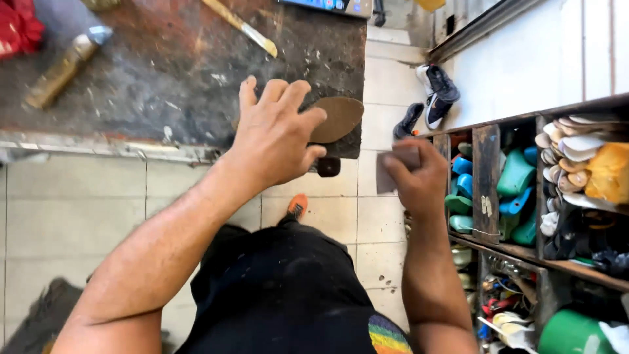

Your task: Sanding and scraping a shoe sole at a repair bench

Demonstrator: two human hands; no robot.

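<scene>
My left hand [275, 134] presses down on a flat brown sole-shaped piece [335, 118] at the near right corner of a dark, stained workbench [177, 72]; the piece juts over the bench edge. My right hand [419, 177] is off the bench to the right, pinching a small grey-brown rectangular sheet [396, 167] between thumb and fingers, a little below and right of the brown piece. A small dark block [327, 166] shows just under the left hand at the bench edge.
A wooden shelf unit [488, 170] at right holds blue and green shoe lasts [514, 180], stacked insoles [567, 157] and tools. A hammer [65, 62] and a long blade [242, 26] lie on the bench. Dark sneakers [432, 98] sit on the tiled floor.
</scene>
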